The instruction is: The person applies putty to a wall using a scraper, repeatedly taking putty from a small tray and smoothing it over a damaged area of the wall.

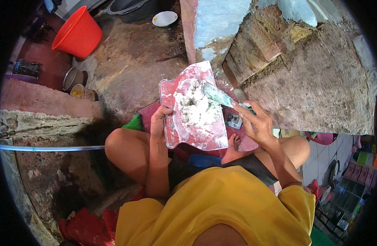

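Observation:
My left hand grips the left edge of a flat red board, its thumb on the upper face. A thick heap of lumpy white paste covers the middle of the board, with thin smears toward its edges. In my right hand is a putty knife, held by the handle with the fingers closed around it. Its wide, paste-smeared greenish blade slants left over the board, the tip touching the heap's upper right. Both hands are above my bent legs.
A red bucket, a black basin and a white plate stand at the far left. A wall corner with light-blue paint rises ahead, beside a rough brown surface. A small dark rectangular object lies near my foot.

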Available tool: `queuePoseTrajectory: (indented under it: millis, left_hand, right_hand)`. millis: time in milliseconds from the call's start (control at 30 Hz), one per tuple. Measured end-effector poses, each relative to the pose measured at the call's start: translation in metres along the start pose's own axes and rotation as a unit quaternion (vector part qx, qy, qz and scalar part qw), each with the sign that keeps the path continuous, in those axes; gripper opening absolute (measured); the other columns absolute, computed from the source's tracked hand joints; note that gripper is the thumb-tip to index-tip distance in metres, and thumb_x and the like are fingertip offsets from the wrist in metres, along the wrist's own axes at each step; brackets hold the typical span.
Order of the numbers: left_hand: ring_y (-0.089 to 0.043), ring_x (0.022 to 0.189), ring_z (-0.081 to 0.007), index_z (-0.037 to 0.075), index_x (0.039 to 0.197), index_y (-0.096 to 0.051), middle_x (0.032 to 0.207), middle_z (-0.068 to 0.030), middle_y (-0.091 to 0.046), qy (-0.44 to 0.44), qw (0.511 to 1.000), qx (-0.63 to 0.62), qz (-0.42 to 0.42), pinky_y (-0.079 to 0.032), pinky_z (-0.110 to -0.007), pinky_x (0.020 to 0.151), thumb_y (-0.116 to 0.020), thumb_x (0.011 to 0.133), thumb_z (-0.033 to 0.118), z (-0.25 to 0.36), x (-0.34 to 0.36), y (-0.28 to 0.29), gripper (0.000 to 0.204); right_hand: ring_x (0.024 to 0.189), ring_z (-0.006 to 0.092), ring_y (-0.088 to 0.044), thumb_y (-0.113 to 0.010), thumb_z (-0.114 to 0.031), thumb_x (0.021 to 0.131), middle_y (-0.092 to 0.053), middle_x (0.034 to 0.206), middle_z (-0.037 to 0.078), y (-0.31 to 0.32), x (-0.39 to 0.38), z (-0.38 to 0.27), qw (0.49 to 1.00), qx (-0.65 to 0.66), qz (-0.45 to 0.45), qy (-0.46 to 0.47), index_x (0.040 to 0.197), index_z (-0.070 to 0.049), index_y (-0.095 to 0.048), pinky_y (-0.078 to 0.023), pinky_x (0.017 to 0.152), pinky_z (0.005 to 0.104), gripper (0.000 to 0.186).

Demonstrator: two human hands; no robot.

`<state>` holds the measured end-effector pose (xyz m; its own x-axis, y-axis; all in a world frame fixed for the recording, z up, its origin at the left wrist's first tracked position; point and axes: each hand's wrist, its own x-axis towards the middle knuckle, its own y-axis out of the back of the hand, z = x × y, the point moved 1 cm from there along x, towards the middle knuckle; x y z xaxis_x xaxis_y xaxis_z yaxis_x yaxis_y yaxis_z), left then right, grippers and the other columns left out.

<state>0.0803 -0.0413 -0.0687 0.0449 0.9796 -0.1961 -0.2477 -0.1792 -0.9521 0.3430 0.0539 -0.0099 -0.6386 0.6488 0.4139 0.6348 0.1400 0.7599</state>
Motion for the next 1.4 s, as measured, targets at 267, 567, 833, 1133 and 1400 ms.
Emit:
queuePoseTrajectory:
  millis: [267,567,833,1133,1400]
  left_hand:
    - [-0.06,0.103,-0.0355,-0.006,0.129,-0.041,0.121,-0.0219,-0.056,-0.08,0.993,0.042,0.069,-0.049,-0.047,0.092,-0.045,0.075,0.011,0.009,-0.013,-0.001,0.057]
    - [-0.057,0.107,-0.0348,-0.004,0.127,-0.045,0.121,-0.0212,-0.055,-0.128,0.984,0.1,0.071,-0.045,-0.047,0.096,-0.047,0.078,0.014,0.041,-0.018,0.004,0.052]
    - [-0.056,0.108,-0.0354,-0.004,0.127,-0.045,0.122,-0.0205,-0.055,-0.228,0.944,0.206,0.122,-0.044,-0.049,0.097,-0.049,0.079,0.018,0.045,-0.013,0.003,0.053]
    - [-0.058,0.106,-0.0346,-0.002,0.128,-0.043,0.121,-0.0197,-0.055,-0.118,0.989,0.07,0.055,-0.048,-0.049,0.092,-0.049,0.078,0.017,0.006,0.003,0.001,0.054]
    - [-0.055,0.111,-0.0341,-0.003,0.131,-0.041,0.124,-0.0195,-0.054,-0.136,0.986,0.085,0.053,-0.045,-0.048,0.096,-0.048,0.079,0.015,0.002,0.003,0.019,0.055]
  right_hand:
    - [0.073,0.0298,-0.06,-0.066,0.005,0.068,-0.061,0.096,0.016,-0.013,-0.001,0.007,0.998,-0.008,0.018,0.062,0.112,-0.017,-0.068,-0.051,0.061,0.0346,0.049]
    - [0.072,0.0268,-0.061,-0.064,0.002,0.067,-0.061,0.094,0.012,-0.005,0.007,0.012,0.995,-0.044,0.022,0.09,0.112,-0.02,-0.068,-0.051,0.06,0.0342,0.05]
    - [0.063,0.0135,-0.057,-0.058,-0.004,0.084,-0.061,0.081,0.007,0.014,-0.006,0.023,0.988,0.144,0.018,-0.054,0.116,-0.011,-0.064,-0.047,0.056,0.0264,0.033]
    - [0.051,0.0036,-0.042,-0.051,-0.015,0.096,-0.058,0.07,0.001,-0.003,-0.002,0.009,0.806,0.468,-0.168,-0.321,0.134,-0.013,-0.049,-0.037,0.046,0.0196,0.038]
    - [0.055,0.0019,-0.04,-0.051,-0.013,0.095,-0.051,0.066,-0.002,-0.007,-0.005,0.01,0.931,0.272,-0.16,-0.184,0.13,-0.014,-0.054,-0.037,0.049,0.0193,0.035]
